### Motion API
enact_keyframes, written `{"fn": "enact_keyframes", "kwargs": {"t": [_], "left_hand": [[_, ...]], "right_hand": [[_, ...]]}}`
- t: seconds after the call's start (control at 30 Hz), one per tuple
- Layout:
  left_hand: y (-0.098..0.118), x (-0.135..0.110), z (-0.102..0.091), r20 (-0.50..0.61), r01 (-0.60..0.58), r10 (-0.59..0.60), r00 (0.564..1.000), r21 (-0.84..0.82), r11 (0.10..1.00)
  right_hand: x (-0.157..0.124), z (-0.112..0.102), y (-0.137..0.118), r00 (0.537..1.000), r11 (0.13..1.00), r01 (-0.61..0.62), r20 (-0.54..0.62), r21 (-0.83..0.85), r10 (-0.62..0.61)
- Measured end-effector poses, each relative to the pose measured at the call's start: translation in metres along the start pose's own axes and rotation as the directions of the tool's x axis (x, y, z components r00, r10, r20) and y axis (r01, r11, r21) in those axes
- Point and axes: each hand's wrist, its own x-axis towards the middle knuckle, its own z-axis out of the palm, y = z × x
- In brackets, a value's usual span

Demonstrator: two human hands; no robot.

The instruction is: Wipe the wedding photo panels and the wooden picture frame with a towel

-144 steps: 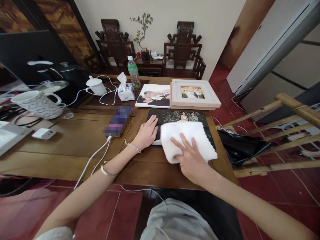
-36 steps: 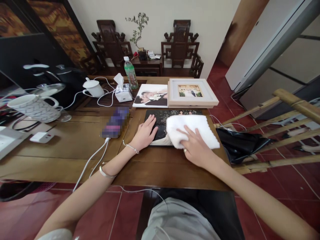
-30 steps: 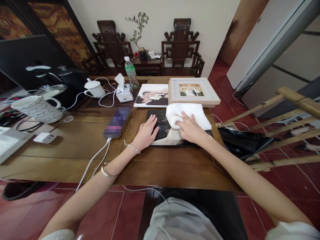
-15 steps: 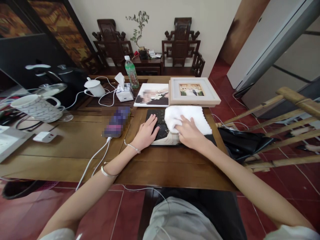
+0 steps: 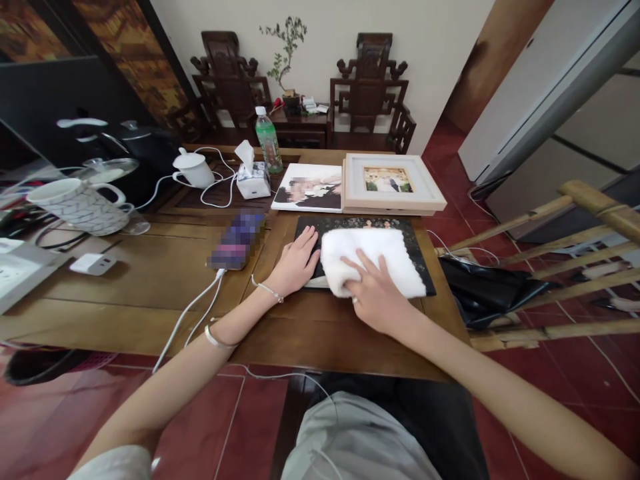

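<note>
A dark photo panel (image 5: 424, 267) lies flat on the wooden table in front of me, with small figures printed near its far edge. My left hand (image 5: 299, 261) rests flat on the panel's left side, fingers stretched out. Under my right hand (image 5: 376, 288) is a white fluffy cloth (image 5: 395, 250), pressed onto the panel. The fingers are spread over the cloth, and its near left corner is bunched by the thumb. Much of the printed picture is hidden by the cloth.
Beyond the panel lie a white-edged photo print (image 5: 311, 187) and a light wooden picture frame (image 5: 431, 190). To the left are a phone (image 5: 239, 240) on a cable, a tissue box (image 5: 254, 183), a green bottle (image 5: 269, 141) and a patterned mug (image 5: 83, 205). A bamboo rack (image 5: 595, 200) stands right.
My right hand has slid the cloth toward me over the panel, uncovering the figures near its far edge. My left hand stays in place on the panel. The view has shifted slightly.
</note>
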Motion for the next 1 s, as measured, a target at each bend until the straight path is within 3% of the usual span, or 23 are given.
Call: {"fn": "enact_keyframes", "kwargs": {"t": [0.2, 0.37, 0.5, 0.67, 0.8, 0.9, 1.0], "left_hand": [[-0.002, 0.000, 0.001, -0.006, -0.009, 0.009, 1.000, -0.010, 1.000], [-0.002, 0.000, 0.000, -0.004, -0.020, 0.020, 1.000, -0.016, 1.000], [-0.001, 0.000, -0.001, 0.007, -0.014, 0.014, 1.000, -0.005, 1.000], [0.000, 0.000, -0.001, 0.007, -0.016, 0.016, 1.000, 0.009, 1.000], [0.000, 0.000, 0.001, -0.007, -0.009, 0.009, 1.000, 0.014, 1.000], [0.000, 0.000, 0.002, -0.020, -0.004, 0.004, 1.000, -0.004, 1.000], [0.001, 0.000, 0.000, -0.073, -0.014, 0.008, 0.997, -0.083, 0.996]], "right_hand": [[0.065, -0.004, 0.020, 0.996, 0.997, -0.071, -0.064, -0.030, 0.069], [0.084, -0.004, 0.023, 0.988, 0.994, -0.096, -0.125, -0.053, 0.088], [0.065, 0.001, 0.015, 0.993, 0.996, -0.075, -0.097, -0.054, 0.069], [-0.001, 0.004, -0.002, 0.999, 1.000, -0.017, -0.034, -0.023, 0.016], [-0.040, 0.002, 0.006, 1.000, 0.999, -0.025, 0.010, 0.028, 0.024], [-0.040, 0.001, 0.027, 0.995, 0.996, -0.091, -0.030, -0.011, 0.090], [-0.012, 0.001, 0.041, 0.984, 0.982, -0.168, -0.082, -0.091, 0.160]]}}
